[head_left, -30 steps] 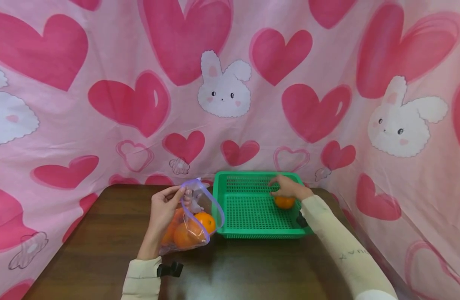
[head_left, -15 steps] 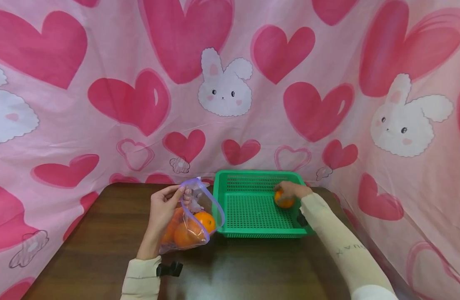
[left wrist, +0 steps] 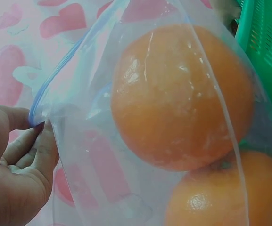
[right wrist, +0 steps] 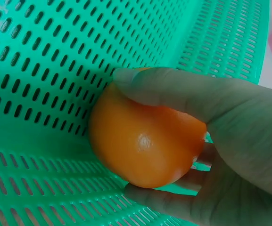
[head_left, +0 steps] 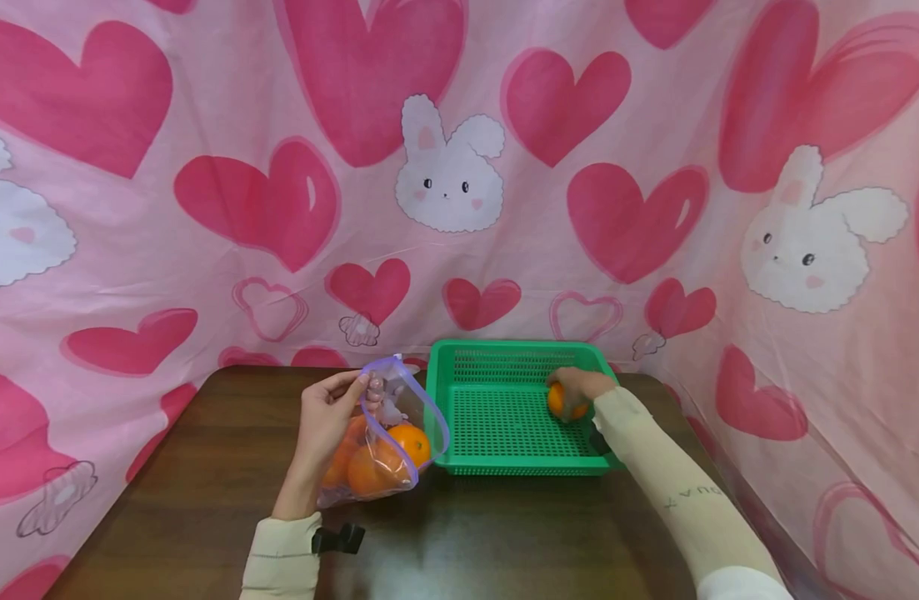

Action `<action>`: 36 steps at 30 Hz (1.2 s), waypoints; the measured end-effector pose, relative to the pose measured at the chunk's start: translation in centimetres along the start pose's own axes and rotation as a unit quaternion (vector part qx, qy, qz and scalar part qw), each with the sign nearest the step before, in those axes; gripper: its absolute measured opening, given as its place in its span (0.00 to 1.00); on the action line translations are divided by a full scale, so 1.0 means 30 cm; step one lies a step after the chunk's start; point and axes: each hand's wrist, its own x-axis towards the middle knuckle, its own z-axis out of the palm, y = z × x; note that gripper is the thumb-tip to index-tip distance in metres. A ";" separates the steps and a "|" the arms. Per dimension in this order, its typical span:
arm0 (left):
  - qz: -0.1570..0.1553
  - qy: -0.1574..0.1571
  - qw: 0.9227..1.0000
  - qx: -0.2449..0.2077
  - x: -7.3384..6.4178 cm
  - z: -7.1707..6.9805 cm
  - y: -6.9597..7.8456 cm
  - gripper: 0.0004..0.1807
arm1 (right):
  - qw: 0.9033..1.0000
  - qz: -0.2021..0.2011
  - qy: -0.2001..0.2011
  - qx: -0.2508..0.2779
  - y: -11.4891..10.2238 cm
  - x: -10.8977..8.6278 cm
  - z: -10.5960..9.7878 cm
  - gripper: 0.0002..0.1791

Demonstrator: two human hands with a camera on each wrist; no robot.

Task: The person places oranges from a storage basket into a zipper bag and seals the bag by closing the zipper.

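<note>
My left hand (head_left: 326,410) pinches the purple-edged rim of a clear zip bag (head_left: 442,421) between thumb and fingers. Several oranges (head_left: 372,468) sit in the bag, whose mouth gapes toward the basket. Seen from the left wrist, two of these oranges (left wrist: 183,99) show through the plastic. Inside the green basket (head_left: 496,425), at its right side, my right hand (head_left: 585,383) grips a single orange (head_left: 557,402). The right wrist view shows the thumb over the top of that orange (right wrist: 140,141) and fingers curled around its lower side; the fruit is close against the basket's slotted surface.
The basket stands at the back of a dark wooden table (head_left: 504,533), just right of the bag. Behind and to both sides hangs a pink cloth (head_left: 534,250) with hearts and rabbits. A black strap mount (head_left: 339,539) sits on my left wrist.
My right hand has come down over the orange at the basket's right side and closed its fingers around it. The left hand and the bag stay in place.
</note>
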 end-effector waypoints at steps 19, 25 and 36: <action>0.003 -0.011 1.000 -0.015 -0.001 0.014 -0.003 0.16 | 0.999 -0.032 0.023 0.029 0.039 -0.009 0.007 0.41; 0.003 -0.012 1.000 -0.010 0.001 0.010 0.002 0.17 | 0.997 -0.052 0.039 0.051 0.039 -0.032 -0.012 0.39; 0.005 -0.011 1.000 0.000 0.007 0.009 0.006 0.16 | 0.995 -0.056 0.055 0.062 0.037 -0.033 -0.030 0.41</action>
